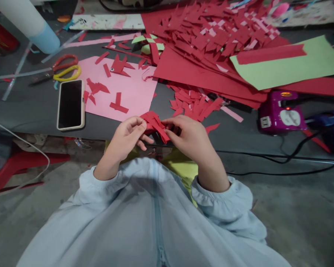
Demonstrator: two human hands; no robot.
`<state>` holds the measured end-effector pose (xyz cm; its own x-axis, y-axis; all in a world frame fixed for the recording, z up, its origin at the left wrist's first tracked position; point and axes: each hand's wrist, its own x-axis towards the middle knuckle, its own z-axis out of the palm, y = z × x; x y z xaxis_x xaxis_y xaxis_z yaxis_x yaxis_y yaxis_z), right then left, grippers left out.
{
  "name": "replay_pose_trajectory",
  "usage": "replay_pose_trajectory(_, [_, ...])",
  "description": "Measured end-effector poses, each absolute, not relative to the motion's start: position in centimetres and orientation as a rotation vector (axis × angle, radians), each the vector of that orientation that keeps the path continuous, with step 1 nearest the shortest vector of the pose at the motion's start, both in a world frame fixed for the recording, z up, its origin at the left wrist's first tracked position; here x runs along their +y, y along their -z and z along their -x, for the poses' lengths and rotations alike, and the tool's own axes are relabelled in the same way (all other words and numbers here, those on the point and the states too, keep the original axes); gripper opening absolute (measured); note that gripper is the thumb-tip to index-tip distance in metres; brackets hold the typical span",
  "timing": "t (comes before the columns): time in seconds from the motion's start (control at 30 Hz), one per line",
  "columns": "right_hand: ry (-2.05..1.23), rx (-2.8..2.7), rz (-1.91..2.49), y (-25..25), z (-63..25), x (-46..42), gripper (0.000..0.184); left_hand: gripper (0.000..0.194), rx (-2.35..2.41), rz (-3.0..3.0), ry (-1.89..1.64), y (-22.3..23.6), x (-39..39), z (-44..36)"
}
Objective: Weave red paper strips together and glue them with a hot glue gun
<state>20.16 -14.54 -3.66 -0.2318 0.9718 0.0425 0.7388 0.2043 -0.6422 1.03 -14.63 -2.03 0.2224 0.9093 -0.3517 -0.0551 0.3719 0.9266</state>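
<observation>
Right hand (187, 135) and left hand (126, 135), fingers curled, pinched opposite sides of woven red paper (155, 124), its strips slanting toward the right hand, over the surface's (233, 137) near edge.

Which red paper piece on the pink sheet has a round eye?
The spiky piece near the far edge of the pink sheet; the other red pieces there show none.

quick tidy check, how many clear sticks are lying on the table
3: a clear stick beside the white-and-blue bottle, a slanting stick, and a third stick crossing it near the scissors. More may be hidden.
</observation>
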Motion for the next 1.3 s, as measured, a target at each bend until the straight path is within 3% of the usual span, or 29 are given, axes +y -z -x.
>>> replay_pose_trajectory(0.8, [-0.677, -2.277, 1.669, 2.1, -19.0, -13.8, 0.020, 0.028, 1.130, -0.888, -0.807, 2.9, -16.4, -0.6])
replay_pose_trajectory(0.97, [-0.617, -2.422, 1.679, 1.4, -18.8, -13.8, 0.024, 0.031, 1.293, -1.211, -0.760, 3.1, -17.8, -0.4])
replay_pose_trajectory(1.3, [-0.483, -2.471, 1.683, 1.9, -18.7, -13.7, 0.019, 0.052, 1.540, -2.072, -0.246, 2.4, -18.8, -1.1])
